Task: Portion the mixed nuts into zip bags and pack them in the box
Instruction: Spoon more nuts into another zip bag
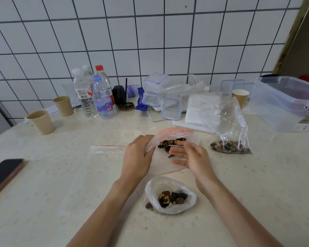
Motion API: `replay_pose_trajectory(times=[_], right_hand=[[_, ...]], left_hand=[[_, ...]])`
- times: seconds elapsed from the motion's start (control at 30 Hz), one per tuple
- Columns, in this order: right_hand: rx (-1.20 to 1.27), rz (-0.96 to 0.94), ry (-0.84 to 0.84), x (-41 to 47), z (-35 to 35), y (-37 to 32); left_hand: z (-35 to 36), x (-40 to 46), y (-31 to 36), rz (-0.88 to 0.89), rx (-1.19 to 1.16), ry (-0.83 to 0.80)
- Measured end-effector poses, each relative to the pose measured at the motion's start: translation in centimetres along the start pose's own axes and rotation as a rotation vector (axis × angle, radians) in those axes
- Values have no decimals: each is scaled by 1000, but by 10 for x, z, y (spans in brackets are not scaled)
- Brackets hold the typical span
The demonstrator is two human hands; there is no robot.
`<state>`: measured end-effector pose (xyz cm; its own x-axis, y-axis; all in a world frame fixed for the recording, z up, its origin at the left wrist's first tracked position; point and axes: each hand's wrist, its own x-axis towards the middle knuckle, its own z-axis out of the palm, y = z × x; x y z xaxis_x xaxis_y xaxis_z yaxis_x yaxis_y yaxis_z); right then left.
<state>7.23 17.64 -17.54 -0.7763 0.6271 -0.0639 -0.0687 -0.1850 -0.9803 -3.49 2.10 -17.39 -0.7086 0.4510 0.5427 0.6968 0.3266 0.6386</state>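
**Fingers at the bag mouth, nuts in three bags**

Fingers (181, 154) of our right hand (191, 158) lie straight and together against the open zip bag (177, 133) at mid-counter, while our left hand (136, 155) curls round its rim. We count three bags holding mixed nuts: this one, a second bag (170, 195) toward the near edge, a third bag (228, 129) toward the right edge. One empty bag (106, 150) lies flat at left. The pale speckled counter (52, 175) meets a white tiled wall (114, 32); along that back edge stand four bottles (102, 97) and three paper cups (41, 122). The clear box (282, 102) sits at the back right corner.
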Motion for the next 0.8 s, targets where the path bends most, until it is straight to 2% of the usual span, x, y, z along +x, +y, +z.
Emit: replay_pose_trajectory(times=[0.17, 0.3, 0.57, 0.67, 0.8], right_hand=[[105, 35, 47, -1, 0, -4], [102, 7, 78, -5, -2, -6], [173, 10, 91, -17, -7, -15], [162, -23, 81, -26, -14, -26], [145, -93, 47, -45, -29, -48]], left_hand=[[2, 1, -5, -139, -62, 76], [1, -1, -5, -182, -74, 93], [-10, 0, 2, -281, -28, -5], [-24, -8, 11, -248, -18, 7], [-42, -24, 26, -153, 35, 110]])
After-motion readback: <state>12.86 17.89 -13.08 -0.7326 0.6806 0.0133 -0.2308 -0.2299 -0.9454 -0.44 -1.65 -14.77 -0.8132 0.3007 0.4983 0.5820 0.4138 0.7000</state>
